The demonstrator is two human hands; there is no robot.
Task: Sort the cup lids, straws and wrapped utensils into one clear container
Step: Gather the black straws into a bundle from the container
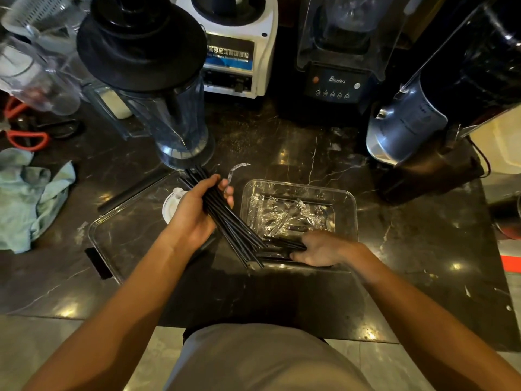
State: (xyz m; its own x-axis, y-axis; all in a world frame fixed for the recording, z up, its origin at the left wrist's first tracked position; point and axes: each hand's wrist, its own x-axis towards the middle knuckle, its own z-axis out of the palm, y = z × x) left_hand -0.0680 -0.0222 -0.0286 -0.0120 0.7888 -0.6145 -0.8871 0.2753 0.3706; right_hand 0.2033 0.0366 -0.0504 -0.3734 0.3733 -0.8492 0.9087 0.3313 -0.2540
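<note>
My left hand (197, 213) grips a bundle of black straws (234, 224), held slanting with its lower ends over the near left corner of a clear container (349, 201). Inside that container lie wrapped utensils (284, 214) in crinkled clear film. My right hand (321, 251) reaches into the container's near side, its fingers closed around a few black straws (284, 244) lying there. A white cup lid (172, 204) sits in a second, larger clear tray (112, 224) on the left, partly hidden behind my left hand.
Several blenders stand along the back: a black-lidded jug (158, 80), a white base (236, 52), a black Blenders unit (338, 80), a blue one (403, 128). A teal cloth (31, 198) and red-handled scissors (25, 136) lie left. A loose black straw (132, 190) lies by the tray.
</note>
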